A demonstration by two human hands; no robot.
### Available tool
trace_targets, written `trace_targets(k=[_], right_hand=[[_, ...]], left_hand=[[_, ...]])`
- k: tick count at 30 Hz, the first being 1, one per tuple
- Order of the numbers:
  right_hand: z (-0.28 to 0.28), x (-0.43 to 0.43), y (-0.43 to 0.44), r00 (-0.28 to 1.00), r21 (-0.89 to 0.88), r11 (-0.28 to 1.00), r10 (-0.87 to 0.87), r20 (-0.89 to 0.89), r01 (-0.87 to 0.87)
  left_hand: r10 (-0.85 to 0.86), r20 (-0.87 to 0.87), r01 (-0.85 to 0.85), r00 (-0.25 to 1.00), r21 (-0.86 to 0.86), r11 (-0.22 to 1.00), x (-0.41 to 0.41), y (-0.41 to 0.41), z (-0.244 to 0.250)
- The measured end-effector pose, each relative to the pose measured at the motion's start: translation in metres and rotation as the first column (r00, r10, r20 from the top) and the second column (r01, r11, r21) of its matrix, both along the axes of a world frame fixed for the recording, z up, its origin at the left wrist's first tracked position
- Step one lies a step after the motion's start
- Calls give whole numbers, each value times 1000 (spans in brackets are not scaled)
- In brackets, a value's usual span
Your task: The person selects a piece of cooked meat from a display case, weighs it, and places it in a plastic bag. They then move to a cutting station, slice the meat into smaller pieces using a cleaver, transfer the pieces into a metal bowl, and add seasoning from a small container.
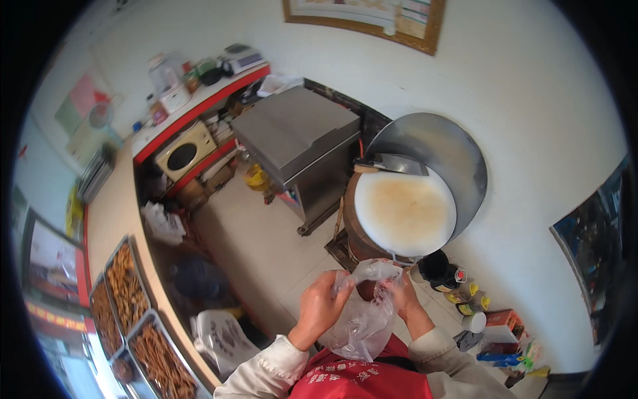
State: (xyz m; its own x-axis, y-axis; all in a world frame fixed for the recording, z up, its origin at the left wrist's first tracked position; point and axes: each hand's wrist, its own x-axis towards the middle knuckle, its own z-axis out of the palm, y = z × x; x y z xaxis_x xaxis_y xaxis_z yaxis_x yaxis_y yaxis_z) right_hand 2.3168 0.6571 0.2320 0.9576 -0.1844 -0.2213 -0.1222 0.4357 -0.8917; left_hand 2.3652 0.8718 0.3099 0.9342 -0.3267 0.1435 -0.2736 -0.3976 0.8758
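Note:
A clear plastic bag (361, 324) hangs between my two hands, in front of the red apron. My left hand (321, 304) grips one side of its rim, and my right hand (406, 294) has hold of the other side, partly hidden by the plastic. The bag's mouth appears spread between them. Just beyond stands a round white cutting board (406, 212) on a wooden drum-like stand (354, 214). A cleaver (398, 163) lies across the far edge of the board. Behind the board leans a large round metal sheet or pan (448, 144).
A stainless steel cabinet (299, 129) stands ahead. Metal trays of cooked food (162, 364) line the counter (149, 264) at left. Bottles (468, 294) and a box (503, 324) sit on the floor at right. A white bag (224, 339) is below the counter.

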Motion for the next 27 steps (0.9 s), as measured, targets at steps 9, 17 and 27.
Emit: trace_targets(k=[9, 17, 27], right_hand=[[-82, 89, -87, 897, 311, 904, 148, 417, -294], [20, 108, -122, 887, 234, 874, -455, 84, 426], [-97, 114, -166, 287, 197, 260, -950, -122, 945]], left_hand=[[-414, -117, 420, 903, 30, 907, 170, -151, -85], [-670, -722, 302, 173, -609, 734, 152, -211, -212], [-867, -359, 767, 344, -425, 481, 262, -255, -93]])
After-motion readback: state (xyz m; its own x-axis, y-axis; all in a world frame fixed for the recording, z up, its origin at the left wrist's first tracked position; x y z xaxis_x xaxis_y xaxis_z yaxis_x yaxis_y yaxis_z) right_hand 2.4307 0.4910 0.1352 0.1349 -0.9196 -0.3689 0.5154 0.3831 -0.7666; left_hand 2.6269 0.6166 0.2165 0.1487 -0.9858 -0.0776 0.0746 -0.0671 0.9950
